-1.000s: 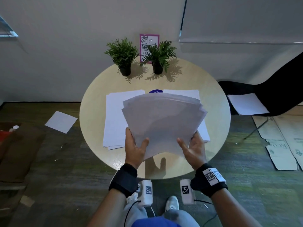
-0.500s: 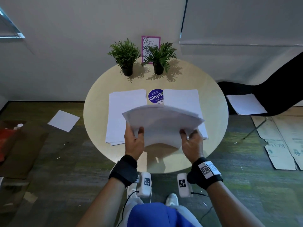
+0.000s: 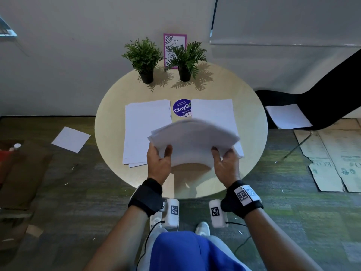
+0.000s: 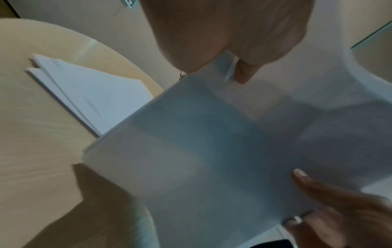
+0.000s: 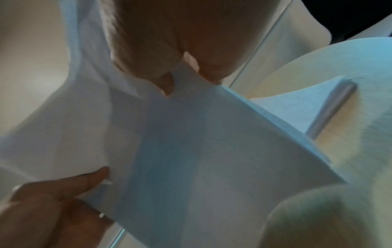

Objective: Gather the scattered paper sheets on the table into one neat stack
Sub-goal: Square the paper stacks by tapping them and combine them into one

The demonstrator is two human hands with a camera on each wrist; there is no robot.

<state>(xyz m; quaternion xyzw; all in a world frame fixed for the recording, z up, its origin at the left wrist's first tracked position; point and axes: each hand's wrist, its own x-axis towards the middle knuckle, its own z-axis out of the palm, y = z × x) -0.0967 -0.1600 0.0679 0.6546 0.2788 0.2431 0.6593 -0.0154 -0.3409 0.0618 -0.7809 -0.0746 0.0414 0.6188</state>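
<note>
A: Are any containers seen?

B: Only two black pots (image 3: 146,76), each filled with a green plant, at the round table (image 3: 109,122)'s far edge.

A: And the sheets?

B: A bowed sheaf (image 3: 193,139) is gripped above the table by the left hand (image 3: 157,163) and right hand (image 3: 227,165), thumbs on top. Two piles (image 3: 146,130) are left lying beneath.

A: What is added by the wrist views?

B: The sheaf's underside, fingers (image 4: 309,184) curled beneath.

"ClayG" is being shown in white letters on a round purple sticker (image 3: 182,108) lying on the table (image 3: 109,118), its end being covered by a paper pile (image 3: 213,114); the smaller lines there are possibly text, but too blurred.
</note>
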